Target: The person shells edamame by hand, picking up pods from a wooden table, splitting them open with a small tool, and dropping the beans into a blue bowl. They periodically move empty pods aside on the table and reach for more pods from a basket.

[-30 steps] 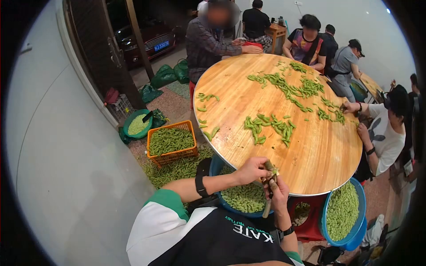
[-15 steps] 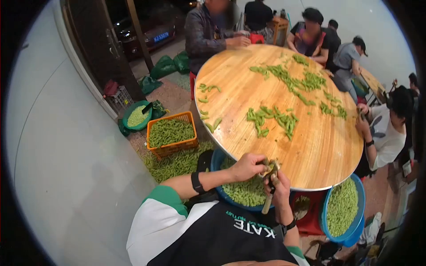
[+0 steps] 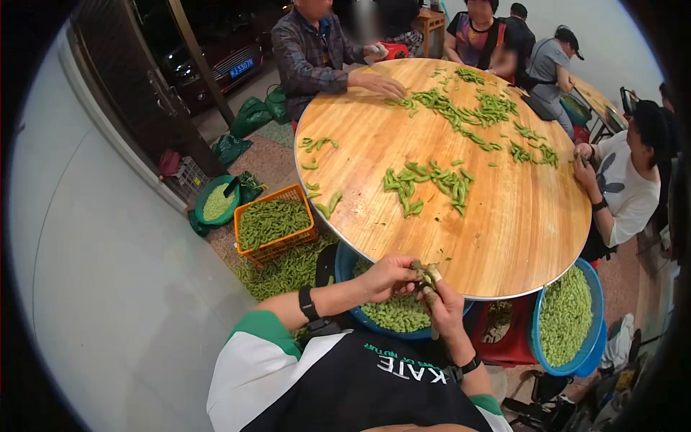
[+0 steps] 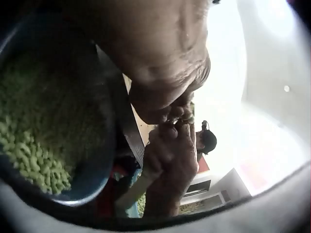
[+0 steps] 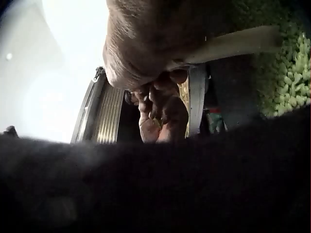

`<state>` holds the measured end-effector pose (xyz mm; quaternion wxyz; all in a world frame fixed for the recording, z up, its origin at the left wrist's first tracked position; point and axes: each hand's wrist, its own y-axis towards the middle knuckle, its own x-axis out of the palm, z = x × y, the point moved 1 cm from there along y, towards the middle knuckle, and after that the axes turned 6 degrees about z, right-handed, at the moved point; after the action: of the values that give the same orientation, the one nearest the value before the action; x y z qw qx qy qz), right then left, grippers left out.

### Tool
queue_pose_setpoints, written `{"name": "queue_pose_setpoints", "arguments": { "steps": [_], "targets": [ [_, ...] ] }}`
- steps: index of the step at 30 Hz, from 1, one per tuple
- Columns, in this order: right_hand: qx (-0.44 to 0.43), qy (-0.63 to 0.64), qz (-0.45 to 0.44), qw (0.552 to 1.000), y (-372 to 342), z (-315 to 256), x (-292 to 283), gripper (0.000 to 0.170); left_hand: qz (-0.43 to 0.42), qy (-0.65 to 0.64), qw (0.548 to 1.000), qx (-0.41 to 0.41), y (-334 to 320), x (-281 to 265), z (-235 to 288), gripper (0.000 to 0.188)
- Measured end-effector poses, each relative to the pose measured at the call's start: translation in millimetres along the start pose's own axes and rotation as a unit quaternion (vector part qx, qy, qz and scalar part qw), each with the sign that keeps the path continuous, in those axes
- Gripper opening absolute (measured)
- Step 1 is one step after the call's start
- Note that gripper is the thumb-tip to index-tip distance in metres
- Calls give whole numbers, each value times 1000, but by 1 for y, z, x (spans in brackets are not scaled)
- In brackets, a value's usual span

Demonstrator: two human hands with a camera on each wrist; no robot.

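Observation:
Both hands meet over the near edge of the round wooden table, fingertips close together. My left hand pinches a green bean pod, partly hidden by the fingers. In my right hand is a tool with a pale, flat handle, which sticks out below the palm; its working end is hidden. The right fingers and thumb come up against the pod too. Directly below, a blue tub holds shelled green beans. Pods lie in loose heaps across the tabletop.
An orange crate full of pods stands on the floor at the left, near a green basin. Another blue tub of beans is at the right beside a red stool. Several people sit around the table.
The head view has shifted a little. Both hands stay together, working at the pod, while the handle has turned more upright. The person across now reaches a hand onto the pods.

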<state>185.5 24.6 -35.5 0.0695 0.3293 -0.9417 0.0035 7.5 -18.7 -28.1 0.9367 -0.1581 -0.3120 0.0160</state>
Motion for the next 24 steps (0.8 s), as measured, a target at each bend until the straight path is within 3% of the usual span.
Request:
{"name": "queue_pose_setpoints", "arguments": {
  "steps": [1, 3, 5, 6, 7, 8, 9, 10, 11, 12, 13, 14, 16, 17, 18, 19, 20, 21, 22, 24],
  "targets": [
    [-35, -69, 15, 997, 1, 3, 2, 38, 24, 38, 999, 15, -2, 0, 0, 11],
    [15, -45, 28, 998, 3, 7, 6, 33, 51, 99, 993, 27, -3, -1, -3, 11],
    [-179, -222, 67, 956, 7, 14, 6, 28, 79, 261, 949, 155, -3, -6, -15, 10],
    [-160, -238, 73, 955, 6, 21, 3, 27, 97, 271, 948, 134, -8, 0, -12, 9],
    [-248, -279, 67, 925, 11, 19, 2, 26, 111, 317, 932, 137, -16, 8, -2, 13],
    [-202, -244, 55, 947, 13, 24, 1, 23, 101, 311, 931, 164, -15, 2, -8, 17],
    [-79, -182, 40, 979, 12, 17, 1, 19, 92, 378, 910, 144, -13, -9, -11, 18],
    [-23, -134, 52, 989, 8, 13, 2, 18, 106, 456, 870, 153, -21, 1, 3, 15],
    [24, -87, 68, 994, 6, 12, 2, 17, 121, 447, 875, 138, -25, -4, 4, 14],
    [13, -77, 44, 996, 3, 8, 4, 17, 128, 377, 912, 103, -29, -4, 6, 13],
    [-14, -64, 16, 998, 4, 7, 6, 17, 111, 368, 918, 102, -35, -11, 9, 12],
    [-43, -104, -5, 994, 4, 14, 4, 17, 116, 373, 914, 109, -43, -18, 14, 13],
    [-47, -124, 11, 991, 2, 14, 0, 17, 166, 462, 865, 104, -63, -20, 41, 14],
    [-61, -144, 25, 987, 4, 12, -1, 17, 180, 437, 875, 100, -70, -32, 49, 15],
    [-62, -143, 28, 987, 5, 11, -3, 17, 181, 472, 858, 94, -75, -44, 59, 16],
    [-76, -145, 31, 986, 5, 8, -6, 18, 175, 585, 790, 53, -81, -50, 73, 16],
    [-88, -150, 35, 984, 5, 6, -9, 19, 127, 740, 657, 69, -88, -62, 80, 16],
    [-86, -151, 40, 984, 6, 3, -10, 19, 72, 861, 496, 83, -90, -63, 85, 16],
    [-80, -105, 64, 989, 9, -1, -10, 21, 66, 861, 497, 83, -84, -64, 87, 16],
    [-43, -57, 94, 993, 16, -10, -11, 24, 56, 798, 572, 182, -61, -61, 102, 16]
  ]
}}
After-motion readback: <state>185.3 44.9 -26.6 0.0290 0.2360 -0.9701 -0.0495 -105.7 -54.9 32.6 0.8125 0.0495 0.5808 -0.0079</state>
